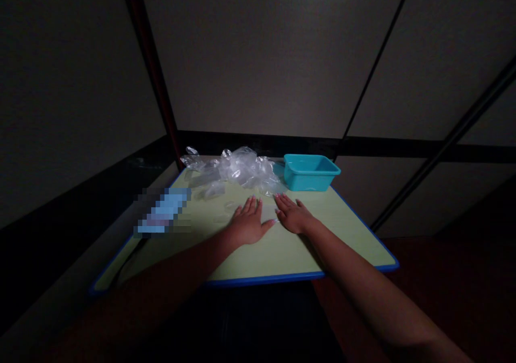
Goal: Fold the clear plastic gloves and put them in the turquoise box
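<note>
My left hand (249, 223) lies palm down with its fingers stretched out, on a flat clear plastic bag (266, 212) spread over the table. To its right, my right hand (293, 216) also rests flat, fingers extended, at the right part of the same bag. The bag is see-through and its outline is faint; much of it is under the hands. Just beyond the fingertips sits a loose heap of crumpled clear plastic bags (242, 168).
A turquoise plastic basket (307, 181) stands at the table's back right. On the left lies a blurred-out light blue object (167, 210) with a dark cord below it. The pale yellow table (274, 261) has a blue edge; dark panelled walls rise behind.
</note>
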Available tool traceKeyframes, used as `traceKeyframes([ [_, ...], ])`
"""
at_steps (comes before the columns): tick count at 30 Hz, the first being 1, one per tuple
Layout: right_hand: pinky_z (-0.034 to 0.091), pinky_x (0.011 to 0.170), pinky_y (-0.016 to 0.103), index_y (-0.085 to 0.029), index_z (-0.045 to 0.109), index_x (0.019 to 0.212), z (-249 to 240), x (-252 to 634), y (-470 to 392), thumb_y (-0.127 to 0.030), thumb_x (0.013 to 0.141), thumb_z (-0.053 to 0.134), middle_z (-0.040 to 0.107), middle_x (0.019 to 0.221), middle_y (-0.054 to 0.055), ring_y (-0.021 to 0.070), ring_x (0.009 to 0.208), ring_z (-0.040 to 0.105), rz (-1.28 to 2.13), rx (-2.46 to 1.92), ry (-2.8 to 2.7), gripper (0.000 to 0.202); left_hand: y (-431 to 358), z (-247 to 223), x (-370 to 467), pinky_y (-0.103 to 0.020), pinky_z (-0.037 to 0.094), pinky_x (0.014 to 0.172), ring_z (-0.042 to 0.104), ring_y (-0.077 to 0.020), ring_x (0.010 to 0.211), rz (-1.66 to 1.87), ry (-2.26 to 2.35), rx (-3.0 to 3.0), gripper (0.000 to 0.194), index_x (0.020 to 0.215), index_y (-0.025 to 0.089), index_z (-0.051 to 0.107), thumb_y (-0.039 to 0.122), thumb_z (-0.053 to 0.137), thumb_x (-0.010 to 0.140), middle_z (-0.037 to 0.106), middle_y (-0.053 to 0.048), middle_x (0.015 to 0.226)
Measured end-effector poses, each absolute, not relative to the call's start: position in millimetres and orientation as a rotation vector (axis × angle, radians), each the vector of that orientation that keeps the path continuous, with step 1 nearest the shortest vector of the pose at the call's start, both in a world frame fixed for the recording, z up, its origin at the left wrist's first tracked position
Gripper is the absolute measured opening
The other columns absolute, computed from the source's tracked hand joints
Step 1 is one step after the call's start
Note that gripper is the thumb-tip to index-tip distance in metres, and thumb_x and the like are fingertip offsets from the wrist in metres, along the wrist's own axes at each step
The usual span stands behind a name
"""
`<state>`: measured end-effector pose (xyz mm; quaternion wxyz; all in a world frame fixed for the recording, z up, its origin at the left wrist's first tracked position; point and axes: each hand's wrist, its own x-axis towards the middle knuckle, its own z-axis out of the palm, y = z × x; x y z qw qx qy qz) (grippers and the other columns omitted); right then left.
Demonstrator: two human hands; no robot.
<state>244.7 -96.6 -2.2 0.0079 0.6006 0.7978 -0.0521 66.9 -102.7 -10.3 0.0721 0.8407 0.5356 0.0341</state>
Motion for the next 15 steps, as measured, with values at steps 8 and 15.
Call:
traceKeyframes([
  [8, 0.013, 0.109, 0.051, -0.017, 0.009, 0.147, 4.2, 246.2, -99.8, -0.038, 0.093, 0.014, 0.008, 0.152, 0.003, 0.0176, 0.139, 0.007, -0.239, 1.875, 2.509, 0.058, -100.7, -17.5, 50.8, -0.044, 0.015, 0.109, 0.006, -0.028, 0.139, 0.113, 1.694, 2.576, 0.082, 0.144, 0.006, 0.019, 0.065, 0.015, 0.087, 0.012, -0.021, 0.15],
  [15, 0.019, 0.11, 0.045, -0.017, 0.018, 0.146, 10.3, 284.7, -92.5, -0.039, 0.094, 0.019, 0.019, 0.15, 0.007, 0.02, 0.138, 0.015, -0.357, 2.076, 2.46, 0.056, -108.1, -13.3, 55.0, -0.047, 0.013, 0.109, 0.006, -0.0296, 0.139, 0.221, 1.773, 2.675, 0.079, 0.144, 0.006, 0.021, 0.062, 0.024, 0.088, 0.012, -0.02, 0.15],
])
